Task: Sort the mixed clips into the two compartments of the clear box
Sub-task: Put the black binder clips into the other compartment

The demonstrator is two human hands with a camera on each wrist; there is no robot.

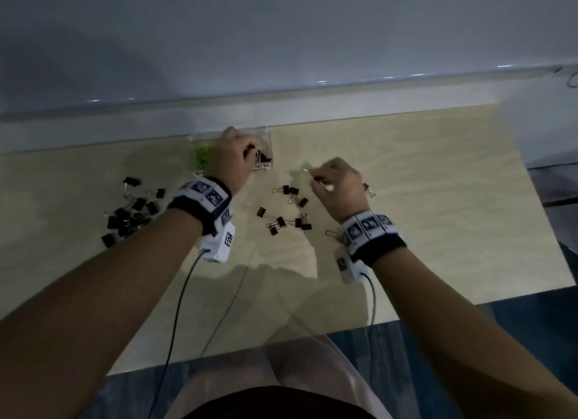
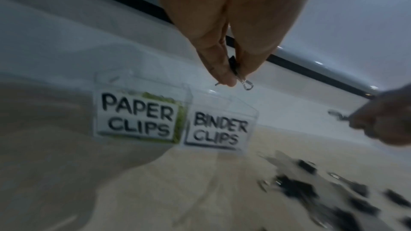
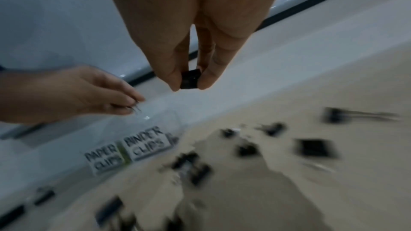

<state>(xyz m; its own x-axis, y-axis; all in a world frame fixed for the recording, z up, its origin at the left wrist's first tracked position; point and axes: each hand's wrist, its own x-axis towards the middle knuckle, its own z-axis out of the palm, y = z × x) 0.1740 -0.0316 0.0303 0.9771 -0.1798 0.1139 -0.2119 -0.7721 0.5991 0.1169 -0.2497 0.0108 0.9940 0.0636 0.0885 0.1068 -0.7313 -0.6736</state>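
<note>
The wooden table (image 1: 406,174) bears most of what is left to do: a dense heap of black binder clips (image 1: 131,215) on the left and a looser scatter (image 1: 287,212) in the middle, so the sorting looks roughly midway at best. No green paper clips show loose on the table, which suggests that kind is finished.

The clear box (image 2: 222,104) stands at the far edge, left of centre. Its left compartment, labelled PAPER CLIPS (image 2: 136,115), holds green paper clips (image 1: 203,157); the right one, labelled BINDER CLIPS (image 2: 219,132), holds a few black clips, though their number is hard to tell.

The left hand (image 1: 233,155) hovers over the binder side, pinching a binder clip (image 2: 233,64) by its wire handles. The right hand (image 1: 339,184), right of the box, pinches another black clip (image 3: 189,78).
</note>
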